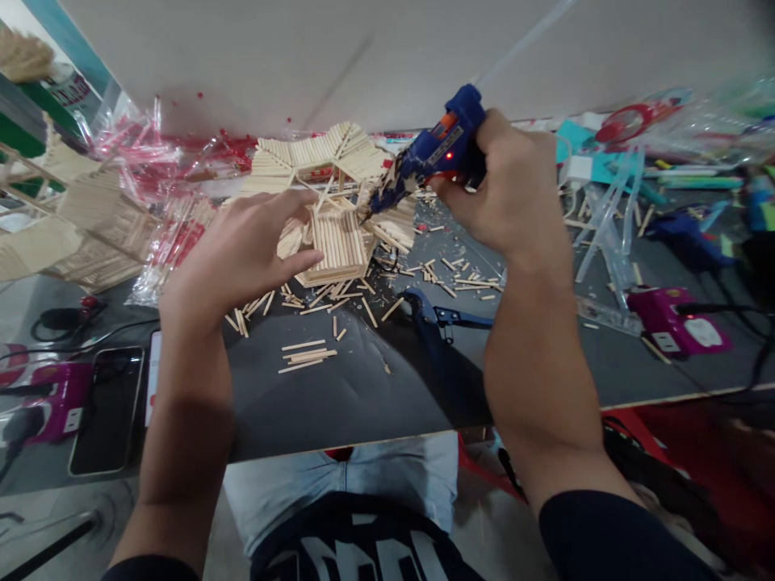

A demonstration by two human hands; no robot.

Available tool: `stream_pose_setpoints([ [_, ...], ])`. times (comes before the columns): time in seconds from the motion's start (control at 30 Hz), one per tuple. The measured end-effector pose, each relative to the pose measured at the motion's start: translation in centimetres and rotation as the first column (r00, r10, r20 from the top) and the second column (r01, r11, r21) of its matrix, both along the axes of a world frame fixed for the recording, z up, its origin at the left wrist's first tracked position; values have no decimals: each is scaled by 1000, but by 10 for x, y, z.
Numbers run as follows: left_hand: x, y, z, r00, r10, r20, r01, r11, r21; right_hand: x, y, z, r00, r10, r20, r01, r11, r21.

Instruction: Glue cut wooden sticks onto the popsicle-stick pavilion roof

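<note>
On surface [363,411], approx. mid-width, closer to far edge: stick model [339,242] of pale wood sticks laid tight side by side, w/ boxy, flat-topped front; just behind, wider fan-like stick panels [315,153], can't tell if joined. Partly hidden at L by L hand [242,242], w/ thumb & fingers apart round that side; can't tell if clamped on it. In R hand [512,190], w/ fingers clamped on handle: blue glue gun [451,141] w/ lit red light & dark crusted nozzle, tip at model's R top corner, can't tell if touching. In the way, in front & to R: litter of cut stick bits [448,278]. Closer to near edge: small row of loose sticks [307,355]; further R, blue hand tool [427,323], partly behind R arm [538,363]. Nr near edge at L: phone [109,411] & magenta box [66,399]. At far L: clear bags [139,153]. Well to R: another magenta box [678,319].
</note>
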State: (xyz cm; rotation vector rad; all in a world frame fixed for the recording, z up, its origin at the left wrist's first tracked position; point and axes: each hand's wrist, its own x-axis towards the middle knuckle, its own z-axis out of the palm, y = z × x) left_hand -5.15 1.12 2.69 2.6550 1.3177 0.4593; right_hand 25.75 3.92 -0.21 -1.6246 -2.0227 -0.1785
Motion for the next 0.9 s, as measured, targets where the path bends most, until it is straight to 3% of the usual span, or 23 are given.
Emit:
stream_pose_setpoints([
  [0.33,6,-4,3,998,63,-1,-63,998,2,-4,-1,4,999,-28,23,28,1000,8],
  [0.57,11,-5,0,999,6,53,-5,1000,-17,-8,-2,5,999,-54,-7,54,998,-25],
  [0.9,38,-12,-10,989,-79,123,78,997,16,-3,-2,3,991,-86,-104,95,992,83],
])
